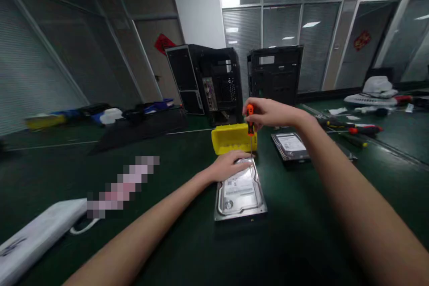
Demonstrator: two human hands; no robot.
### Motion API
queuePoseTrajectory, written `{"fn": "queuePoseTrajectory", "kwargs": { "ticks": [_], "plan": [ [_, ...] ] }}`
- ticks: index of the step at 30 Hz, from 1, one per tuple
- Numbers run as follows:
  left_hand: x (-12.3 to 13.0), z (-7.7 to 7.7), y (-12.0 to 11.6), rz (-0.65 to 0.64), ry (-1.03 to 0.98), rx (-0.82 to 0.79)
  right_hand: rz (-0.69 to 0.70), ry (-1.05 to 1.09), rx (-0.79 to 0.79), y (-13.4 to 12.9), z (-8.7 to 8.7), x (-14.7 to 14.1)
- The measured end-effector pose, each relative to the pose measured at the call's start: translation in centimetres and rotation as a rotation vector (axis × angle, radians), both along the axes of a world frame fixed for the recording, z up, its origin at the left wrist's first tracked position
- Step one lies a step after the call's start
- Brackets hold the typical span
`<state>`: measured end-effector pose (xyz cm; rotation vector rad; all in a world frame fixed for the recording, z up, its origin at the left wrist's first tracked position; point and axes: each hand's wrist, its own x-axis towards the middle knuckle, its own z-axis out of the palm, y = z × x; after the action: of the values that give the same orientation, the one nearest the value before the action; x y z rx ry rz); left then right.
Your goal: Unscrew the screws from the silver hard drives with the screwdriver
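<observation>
A silver hard drive (239,194) lies flat on the dark green table, label side up. My left hand (229,165) rests across its far part with fingers stretched out, covering some of the label. Above the far right corner, my right hand (263,114) is closed around the orange and black handle of a screwdriver (250,120). The shaft points straight down, and its tip meets the drive's far right corner; the exact contact is too small to make out. Just behind the drive is a yellow plastic bin (231,140), partly hidden by the screwdriver and right hand.
A second hard drive (290,145) lies to the right, partly behind my right forearm. Screwdrivers and red-handled tools (365,129) lie farther right. Two black computer cases (217,80) stand at the back. A white box-like object (43,228) sits at the left front.
</observation>
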<state>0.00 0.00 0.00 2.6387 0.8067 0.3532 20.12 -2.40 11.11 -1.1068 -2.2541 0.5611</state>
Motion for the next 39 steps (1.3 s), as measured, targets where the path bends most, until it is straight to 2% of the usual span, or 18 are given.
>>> {"fn": "queuePoseTrajectory", "kwargs": {
  "ticks": [21,39],
  "plan": [
    [0.0,0.5,-0.3,0.006,-0.007,-0.043,-0.077,-0.078,0.099,-0.2,0.2,-0.9],
    [0.0,0.4,-0.3,0.016,0.0,-0.028,-0.104,-0.108,0.09,0.0,0.0,-1.1]
  ]
}}
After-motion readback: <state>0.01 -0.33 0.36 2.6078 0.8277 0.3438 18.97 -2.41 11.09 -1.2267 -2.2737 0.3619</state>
